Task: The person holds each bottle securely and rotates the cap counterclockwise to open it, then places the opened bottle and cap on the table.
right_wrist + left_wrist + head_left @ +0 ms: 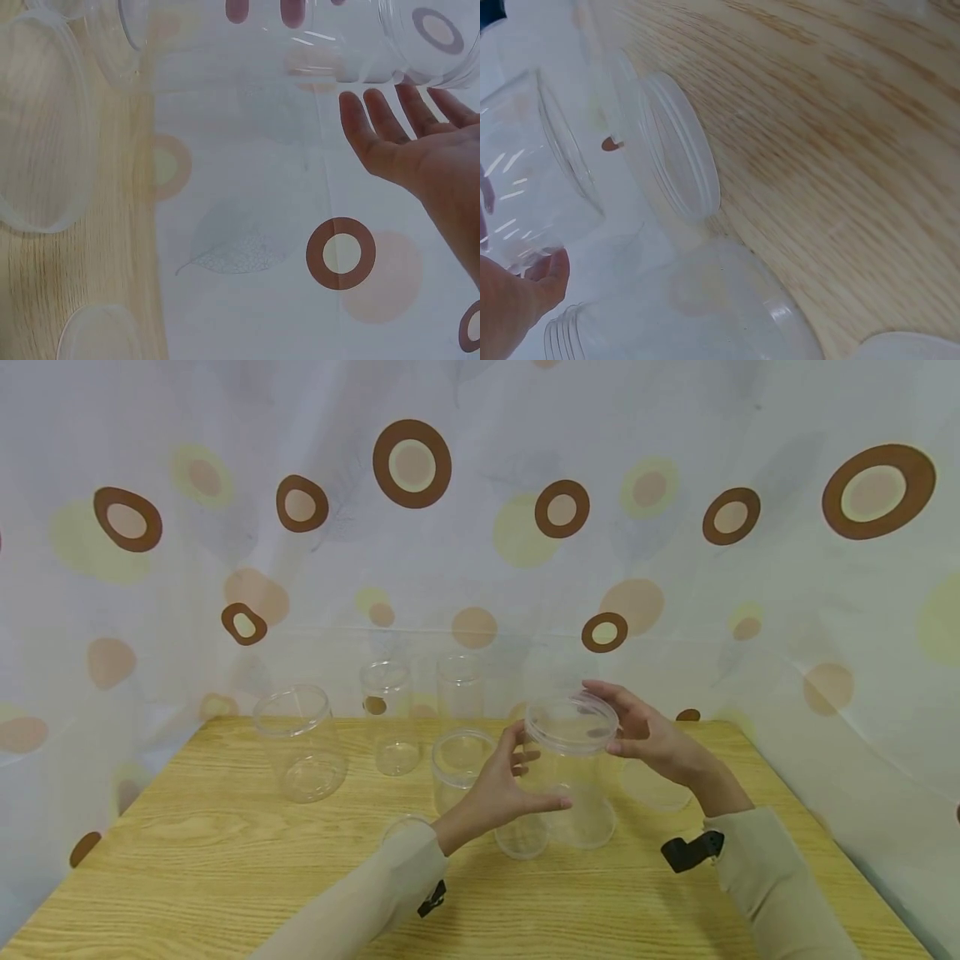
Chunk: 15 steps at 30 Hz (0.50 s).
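Observation:
A clear wide jar [573, 764], its thick rim uppermost, stands between my two hands. My left hand [498, 785] grips its side, the thumb across the front and the other fingers behind, seen through the wall. Over at the jar's upper right, my right hand [648, 739] touches the rim with its thumb, the index finger reaching along the back. Its fingers [367, 135] look nearly straight in the right wrist view, the tips right at the jar. The left wrist view shows a ridged clear rim [705, 169] and a screw-necked jar [682, 311] near the held jar.
A wide clear jar [300, 743] stands at the left of the wooden table [247, 860]. Two tall clear jars [386, 718] are at the back, with a shorter jar [461, 760] before them. A clear disc [656, 787] lies at the right. A patterned curtain [480, 568] hangs behind.

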Each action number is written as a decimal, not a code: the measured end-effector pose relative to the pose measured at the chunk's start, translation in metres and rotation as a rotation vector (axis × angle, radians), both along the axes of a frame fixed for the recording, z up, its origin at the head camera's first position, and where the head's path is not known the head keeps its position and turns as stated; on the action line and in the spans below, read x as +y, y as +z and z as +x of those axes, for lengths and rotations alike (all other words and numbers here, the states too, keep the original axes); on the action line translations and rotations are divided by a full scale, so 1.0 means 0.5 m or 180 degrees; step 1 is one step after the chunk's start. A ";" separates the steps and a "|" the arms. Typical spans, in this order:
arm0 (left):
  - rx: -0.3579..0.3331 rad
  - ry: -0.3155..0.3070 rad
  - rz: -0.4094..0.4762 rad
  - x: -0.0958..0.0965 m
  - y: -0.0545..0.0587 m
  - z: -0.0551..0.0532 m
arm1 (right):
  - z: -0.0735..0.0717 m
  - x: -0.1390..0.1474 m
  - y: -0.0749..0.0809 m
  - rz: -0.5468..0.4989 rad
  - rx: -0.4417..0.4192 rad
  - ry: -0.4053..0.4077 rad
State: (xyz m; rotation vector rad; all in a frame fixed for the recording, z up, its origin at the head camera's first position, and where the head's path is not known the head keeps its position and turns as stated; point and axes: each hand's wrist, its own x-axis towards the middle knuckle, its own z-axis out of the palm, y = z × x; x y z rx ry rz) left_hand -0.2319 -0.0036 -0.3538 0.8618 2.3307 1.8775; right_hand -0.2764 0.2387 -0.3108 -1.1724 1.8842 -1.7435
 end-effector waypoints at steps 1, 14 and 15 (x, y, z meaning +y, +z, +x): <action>-0.0010 0.0005 0.0006 -0.001 0.006 0.005 | 0.002 -0.001 0.001 0.0003 0.0019 -0.0069; -0.0029 0.0086 0.0108 0.012 -0.038 -0.032 | 0.046 -0.036 0.007 0.0480 0.0216 -0.1158; -0.0030 0.0093 0.0097 0.012 -0.038 -0.032 | 0.048 -0.038 0.008 0.0500 0.0226 -0.1231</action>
